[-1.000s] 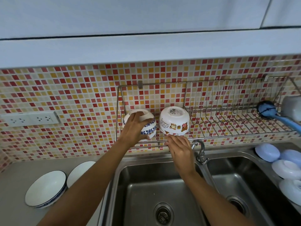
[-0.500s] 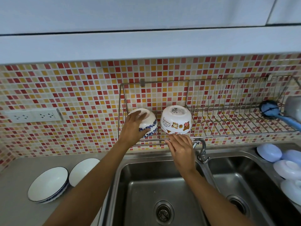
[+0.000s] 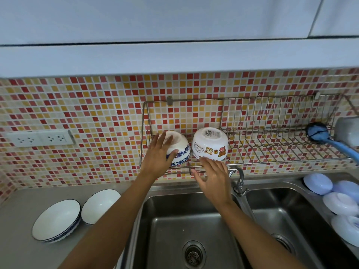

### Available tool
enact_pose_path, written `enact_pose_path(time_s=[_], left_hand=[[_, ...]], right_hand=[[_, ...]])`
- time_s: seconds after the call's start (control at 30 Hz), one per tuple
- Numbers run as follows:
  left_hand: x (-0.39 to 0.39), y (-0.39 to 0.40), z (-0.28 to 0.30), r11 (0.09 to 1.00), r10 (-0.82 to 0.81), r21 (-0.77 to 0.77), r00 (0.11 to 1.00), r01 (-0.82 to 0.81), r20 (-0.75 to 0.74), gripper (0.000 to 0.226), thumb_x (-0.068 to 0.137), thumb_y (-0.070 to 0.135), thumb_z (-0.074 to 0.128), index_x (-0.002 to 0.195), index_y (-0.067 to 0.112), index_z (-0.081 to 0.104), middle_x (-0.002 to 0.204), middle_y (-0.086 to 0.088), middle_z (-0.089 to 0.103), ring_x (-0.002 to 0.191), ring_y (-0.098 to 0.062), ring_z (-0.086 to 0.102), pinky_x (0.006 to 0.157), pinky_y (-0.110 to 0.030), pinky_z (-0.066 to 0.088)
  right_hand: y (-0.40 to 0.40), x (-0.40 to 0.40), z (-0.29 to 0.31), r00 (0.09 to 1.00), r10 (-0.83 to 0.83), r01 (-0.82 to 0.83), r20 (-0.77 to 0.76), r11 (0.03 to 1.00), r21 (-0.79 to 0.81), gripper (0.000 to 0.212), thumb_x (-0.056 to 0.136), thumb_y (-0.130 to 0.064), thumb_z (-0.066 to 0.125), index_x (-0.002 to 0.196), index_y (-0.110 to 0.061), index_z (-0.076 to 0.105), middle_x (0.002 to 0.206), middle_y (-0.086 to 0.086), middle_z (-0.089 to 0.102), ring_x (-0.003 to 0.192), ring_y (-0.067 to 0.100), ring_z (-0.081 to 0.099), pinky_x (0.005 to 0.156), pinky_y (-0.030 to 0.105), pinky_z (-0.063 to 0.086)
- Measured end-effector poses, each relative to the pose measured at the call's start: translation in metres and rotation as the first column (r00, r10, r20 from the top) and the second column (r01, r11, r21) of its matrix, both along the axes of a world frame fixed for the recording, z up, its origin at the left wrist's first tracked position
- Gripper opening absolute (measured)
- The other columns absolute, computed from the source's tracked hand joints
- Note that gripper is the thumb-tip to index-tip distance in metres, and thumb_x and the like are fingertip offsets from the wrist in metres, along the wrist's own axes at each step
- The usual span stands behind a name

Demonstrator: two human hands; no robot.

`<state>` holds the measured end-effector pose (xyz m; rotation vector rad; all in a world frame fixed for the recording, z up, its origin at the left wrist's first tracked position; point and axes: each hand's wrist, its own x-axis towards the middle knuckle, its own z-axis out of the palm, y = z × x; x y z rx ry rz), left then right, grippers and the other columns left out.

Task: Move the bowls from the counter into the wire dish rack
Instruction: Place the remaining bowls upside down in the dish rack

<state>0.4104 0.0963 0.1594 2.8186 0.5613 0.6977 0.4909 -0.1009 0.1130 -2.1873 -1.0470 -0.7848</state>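
Observation:
The wire dish rack (image 3: 282,163) hangs on the tiled wall above the sink. Two upturned bowls stand at its left end. My left hand (image 3: 157,159) grips the tilted blue-patterned bowl (image 3: 181,150), fingers over its base and thumb on its side. Beside it sits a white cartoon-print bowl (image 3: 210,145). My right hand (image 3: 213,177) is just below that bowl's rim, fingers spread, fingertips at the rim. Two white bowls rest upright on the counter at the left: a blue-rimmed one (image 3: 56,220) and a plainer one (image 3: 101,204).
A double steel sink (image 3: 174,220) lies under my arms, with a faucet (image 3: 240,183) between the basins. A blue brush (image 3: 318,133) lies in the rack's right end. Several pale plates (image 3: 318,183) are stacked at the right. A wall socket (image 3: 38,137) sits left.
The blue-patterned bowl has tipped slightly further into the rack under my left hand. My right hand's fingers have spread a little below the cartoon bowl. The camera shifted slightly.

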Motion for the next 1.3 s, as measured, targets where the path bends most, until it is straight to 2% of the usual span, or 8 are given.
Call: enact_pose_path(time_s=[0.1,0.2,0.33,0.53,0.67,0.77,0.9,1.3], left_hand=[[-0.008,-0.007,-0.009,0.995,0.007,0.096,1.0,-0.004,-0.025,0.063,0.096,0.054,0.017,0.152,0.026,0.007,0.161,0.004,0.002,0.148,-0.016,-0.004,0.12,-0.036,-0.001],[-0.015,-0.01,-0.013,0.988,0.02,0.155,0.998,-0.01,-0.062,0.064,0.095,0.052,0.008,0.151,0.023,-0.003,0.159,0.005,-0.006,0.146,-0.013,-0.009,0.119,-0.034,-0.007],[-0.031,-0.015,-0.017,0.983,0.048,0.179,0.993,-0.027,-0.112,0.059,0.094,0.048,0.0,0.146,0.021,-0.012,0.159,0.0,-0.006,0.143,-0.015,-0.015,0.117,-0.034,-0.011],[-0.073,-0.016,-0.039,0.989,0.009,0.15,0.998,0.001,-0.066,0.062,0.099,0.05,0.014,0.146,0.029,-0.02,0.158,0.003,-0.018,0.144,-0.016,-0.022,0.117,-0.038,-0.015],[-0.133,0.004,-0.081,0.985,0.16,-0.065,0.987,-0.16,-0.006,0.068,0.099,0.047,0.027,0.146,0.031,-0.019,0.159,0.001,-0.014,0.146,-0.019,-0.018,0.118,-0.037,-0.01],[-0.174,0.035,-0.112,0.862,0.38,-0.32,0.919,-0.394,-0.108,0.067,0.097,0.051,0.024,0.151,0.021,-0.002,0.161,-0.005,-0.003,0.148,-0.024,-0.005,0.121,-0.045,0.002],[-0.213,0.078,-0.137,0.707,0.507,-0.425,0.825,-0.564,-0.25,0.061,0.098,0.041,0.036,0.148,0.01,0.02,0.156,-0.017,0.022,0.144,-0.032,0.02,0.116,-0.047,0.021],[-0.227,0.15,-0.162,0.545,0.506,-0.541,0.766,-0.64,-0.397,0.05,0.096,0.023,0.05,0.139,0.004,0.033,0.136,-0.02,0.038,0.116,-0.039,0.055,0.1,-0.042,0.043]], right_hand=[[0.002,-0.002,0.018,0.985,-0.02,0.014,-0.173,0.999,-0.033,0.076,0.09,-0.063,0.04,0.147,-0.014,0.034,0.158,0.004,0.025,0.138,0.02,0.036,0.11,0.045,0.03],[0.006,0.008,0.041,0.959,-0.067,0.049,-0.275,0.996,-0.072,0.079,0.093,-0.062,0.035,0.153,-0.016,0.011,0.162,-0.001,-0.001,0.138,0.026,0.036,0.102,0.048,0.042],[0.005,0.016,0.042,0.941,-0.16,0.082,-0.298,0.962,-0.259,0.086,0.085,-0.069,0.011,0.152,-0.015,0.014,0.161,0.004,0.013,0.133,0.032,0.045,0.094,0.053,0.05],[0.005,-0.016,0.015,0.991,-0.03,0.02,-0.133,0.997,-0.072,0.064,0.095,-0.048,0.043,0.147,-0.014,0.031,0.158,0.01,0.021,0.142,0.032,0.028,0.114,0.052,0.019],[0.018,-0.08,-0.029,0.968,0.24,-0.246,-0.079,0.967,-0.072,0.053,0.09,-0.038,0.048,0.139,-0.016,0.045,0.151,0.013,0.035,0.138,0.026,0.033,0.116,0.041,0.021],[0.048,-0.121,-0.065,0.885,0.344,-0.425,-0.314,0.871,-0.244,0.051,0.092,-0.037,0.048,0.141,-0.021,0.044,0.15,0.004,0.038,0.127,0.021,0.049,0.108,0.03,0.035],[0.108,-0.155,-0.09,0.726,0.263,-0.553,-0.636,0.772,-0.313,0.06,0.094,-0.034,0.054,0.149,-0.024,0.03,0.157,0.003,0.024,0.14,0.022,0.034,0.111,0.033,0.03],[0.268,-0.178,-0.129,0.383,-0.079,-0.366,-0.92,0.902,-0.23,0.077,0.084,-0.042,0.067,0.145,-0.016,0.029,0.146,0.008,0.044,0.129,0.032,0.046,0.106,0.044,0.041]])
